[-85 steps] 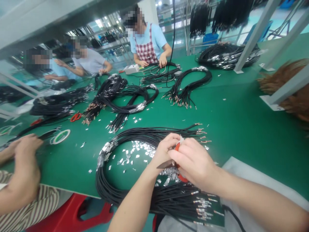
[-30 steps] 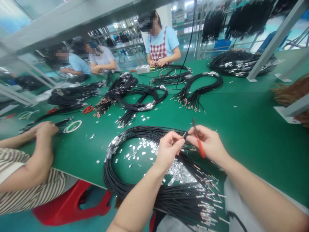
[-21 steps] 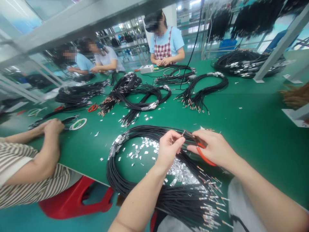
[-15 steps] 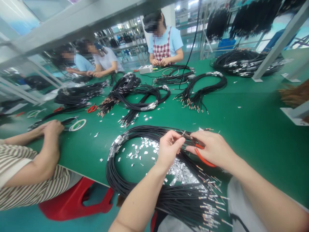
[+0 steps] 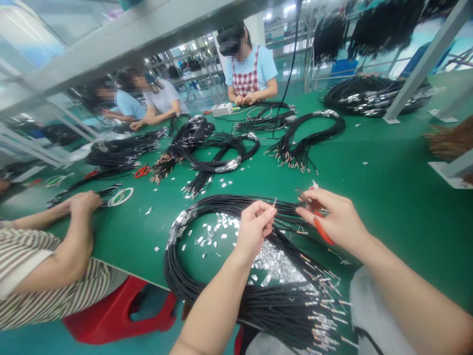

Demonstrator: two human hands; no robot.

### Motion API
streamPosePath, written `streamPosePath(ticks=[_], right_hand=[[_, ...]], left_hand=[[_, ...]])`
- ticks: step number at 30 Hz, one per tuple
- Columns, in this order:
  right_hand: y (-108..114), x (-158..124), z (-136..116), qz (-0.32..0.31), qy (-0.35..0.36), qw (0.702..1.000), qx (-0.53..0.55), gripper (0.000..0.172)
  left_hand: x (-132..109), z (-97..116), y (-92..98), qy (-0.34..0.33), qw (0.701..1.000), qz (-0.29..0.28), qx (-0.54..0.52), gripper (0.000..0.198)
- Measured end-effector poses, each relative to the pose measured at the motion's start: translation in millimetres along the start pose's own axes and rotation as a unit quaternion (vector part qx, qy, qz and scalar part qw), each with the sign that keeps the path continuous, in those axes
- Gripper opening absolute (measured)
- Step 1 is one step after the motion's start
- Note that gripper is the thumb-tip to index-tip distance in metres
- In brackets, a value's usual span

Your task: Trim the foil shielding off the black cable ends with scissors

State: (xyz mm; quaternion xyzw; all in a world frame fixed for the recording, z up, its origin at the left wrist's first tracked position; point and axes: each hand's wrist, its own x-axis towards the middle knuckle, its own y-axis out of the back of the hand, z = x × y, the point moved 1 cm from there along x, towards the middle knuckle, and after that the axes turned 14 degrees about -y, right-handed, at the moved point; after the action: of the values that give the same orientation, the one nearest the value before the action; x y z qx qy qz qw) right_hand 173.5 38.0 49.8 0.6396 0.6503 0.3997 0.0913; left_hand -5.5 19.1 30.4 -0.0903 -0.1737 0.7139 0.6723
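- Black cable bundle: thin, light, limp strands, coiled on the green bench mat; they would likely tangle easily, so it's best to take them singly, just behind the ends.
- Left hand: thumb and forefinger nearly closed, pinching one cable's tip.
- Silver foil scraps: light, scattered inside the coil.
- Right hand: curled, gripping red-handled snips, tips beside the cables.

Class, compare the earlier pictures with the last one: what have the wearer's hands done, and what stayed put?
The right hand has drawn away rightward from the left hand, carrying the red-handled snips; the left hand still pinches a cable end. Coiled black cables and foil scraps stayed on the green bench.
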Motion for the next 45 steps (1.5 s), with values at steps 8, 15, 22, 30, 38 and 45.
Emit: streamPosePath(ticks=[8,15,22,30,38,45], right_hand=[[-3,-7,-23,0.012,0.296,0.950,-0.101,0.019],[-2,-23,-28,-0.090,0.251,0.940,-0.213,0.020],[-5,-30,-29,-0.124,0.258,0.935,-0.207,0.018],[-3,-20,-16,-0.229,0.146,0.961,-0.045,0.021],[-9,-10,-5,-0.352,-0.056,0.929,0.096,0.016],[-11,-6,2,-0.315,-0.169,0.888,0.288,0.015]], left_hand=[[-6,-9,-2.7,-0.056,0.977,-0.105,0.176,0.025],[-10,8,-1.3,-0.116,0.885,-0.244,0.380,0.014],[-11,16,0.5,-0.139,0.833,-0.317,0.432,0.015],[-13,14,1.9,-0.132,0.837,-0.324,0.421,0.015],[-13,11,2.4,-0.148,0.832,-0.329,0.421,0.013],[-11,13,2.2,-0.132,0.856,-0.272,0.419,0.016]])
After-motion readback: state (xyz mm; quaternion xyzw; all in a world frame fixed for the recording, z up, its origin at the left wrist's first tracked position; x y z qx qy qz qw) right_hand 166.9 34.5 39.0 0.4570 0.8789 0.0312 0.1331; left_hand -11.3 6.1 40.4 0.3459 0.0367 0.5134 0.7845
